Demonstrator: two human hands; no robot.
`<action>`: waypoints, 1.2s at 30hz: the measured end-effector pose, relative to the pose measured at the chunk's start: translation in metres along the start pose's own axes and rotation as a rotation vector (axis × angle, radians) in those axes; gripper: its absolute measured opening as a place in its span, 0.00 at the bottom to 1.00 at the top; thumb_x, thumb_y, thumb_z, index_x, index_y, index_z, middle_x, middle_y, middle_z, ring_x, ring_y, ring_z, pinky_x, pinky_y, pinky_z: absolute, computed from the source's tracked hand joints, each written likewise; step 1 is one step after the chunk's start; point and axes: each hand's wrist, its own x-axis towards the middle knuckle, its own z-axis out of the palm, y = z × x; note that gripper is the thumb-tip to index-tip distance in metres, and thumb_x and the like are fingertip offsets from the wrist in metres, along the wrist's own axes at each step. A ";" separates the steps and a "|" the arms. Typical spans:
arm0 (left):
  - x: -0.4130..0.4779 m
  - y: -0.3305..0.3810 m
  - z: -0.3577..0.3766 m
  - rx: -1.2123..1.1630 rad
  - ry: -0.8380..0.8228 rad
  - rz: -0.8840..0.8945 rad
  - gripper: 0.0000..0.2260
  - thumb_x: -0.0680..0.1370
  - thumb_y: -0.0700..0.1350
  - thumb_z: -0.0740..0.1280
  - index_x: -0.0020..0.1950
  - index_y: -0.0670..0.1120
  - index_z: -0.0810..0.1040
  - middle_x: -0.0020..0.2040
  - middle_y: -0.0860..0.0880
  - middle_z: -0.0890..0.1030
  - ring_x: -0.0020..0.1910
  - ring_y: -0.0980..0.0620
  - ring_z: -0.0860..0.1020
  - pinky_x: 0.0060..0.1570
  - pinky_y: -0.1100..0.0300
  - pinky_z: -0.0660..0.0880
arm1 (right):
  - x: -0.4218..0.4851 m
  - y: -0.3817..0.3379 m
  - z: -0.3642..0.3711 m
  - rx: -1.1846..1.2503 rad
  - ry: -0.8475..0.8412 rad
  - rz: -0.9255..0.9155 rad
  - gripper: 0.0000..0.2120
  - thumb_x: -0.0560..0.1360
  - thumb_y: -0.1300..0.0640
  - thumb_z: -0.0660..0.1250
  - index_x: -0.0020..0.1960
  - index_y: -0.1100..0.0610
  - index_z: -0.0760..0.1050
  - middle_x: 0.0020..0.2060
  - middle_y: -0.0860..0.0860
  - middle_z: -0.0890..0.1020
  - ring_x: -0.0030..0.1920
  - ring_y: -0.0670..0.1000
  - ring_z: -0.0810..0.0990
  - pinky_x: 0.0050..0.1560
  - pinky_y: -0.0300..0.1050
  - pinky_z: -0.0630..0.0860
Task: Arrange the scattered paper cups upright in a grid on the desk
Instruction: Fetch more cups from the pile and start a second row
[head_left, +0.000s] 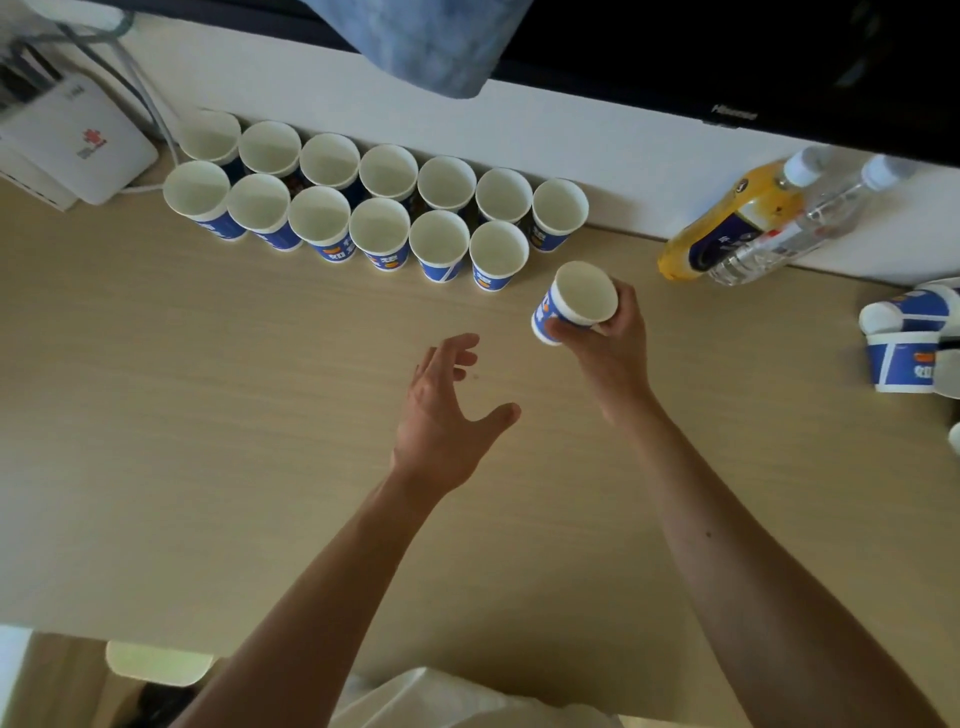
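Forearms: two bare forearms are seen reaching in from the bottom edge over the table (208, 415), above a white garment (415, 696).
Left hand: the left hand (447, 410) is held over bare table, palm down, its fingers spread and relaxed; nothing is grasped.
Right hand: the right hand (608, 343) is placed further out and to the right, its fingers (626, 306) curled round a cup.
Held cup: the held cup (576, 304), blue and white, is gripped by its wall, thumb on the near side, fingers on the right. It is tilted, mouth up, base to the left. Whether the base touches the table cannot be told.
Position: it is held just beside the right end of the front row (379, 231).
Front row: six cups are stood upright, side by side.
Back row: seven upright cups (388, 174) are lined up directly behind.
Scattered cups: a loose heap (904, 358) is seen at the right edge, well apart from both hands.
Bottles: an orange bottle (717, 234) and a clear bottle (800, 228) are laid down near the wall.
Far: a white box (78, 150) and a dark screen (779, 62) are seen.
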 end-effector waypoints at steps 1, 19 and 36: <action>-0.002 -0.002 -0.001 -0.003 -0.003 -0.008 0.33 0.69 0.49 0.80 0.70 0.52 0.70 0.60 0.55 0.76 0.57 0.55 0.75 0.53 0.63 0.70 | 0.008 0.003 0.002 -0.024 0.024 -0.006 0.32 0.64 0.64 0.81 0.64 0.57 0.72 0.57 0.50 0.80 0.54 0.45 0.82 0.48 0.37 0.78; -0.005 -0.020 -0.011 0.022 0.008 -0.017 0.27 0.71 0.49 0.78 0.68 0.50 0.74 0.60 0.54 0.77 0.57 0.55 0.75 0.52 0.62 0.71 | 0.068 0.041 0.036 -0.229 0.109 -0.042 0.27 0.65 0.57 0.79 0.59 0.56 0.72 0.48 0.43 0.79 0.45 0.39 0.79 0.51 0.51 0.82; -0.035 0.026 0.020 -0.041 0.027 -0.008 0.20 0.73 0.46 0.76 0.63 0.50 0.76 0.54 0.54 0.81 0.55 0.57 0.79 0.48 0.63 0.77 | -0.046 0.034 -0.029 0.032 0.191 0.056 0.31 0.72 0.70 0.73 0.72 0.60 0.67 0.64 0.57 0.77 0.63 0.52 0.78 0.47 0.25 0.74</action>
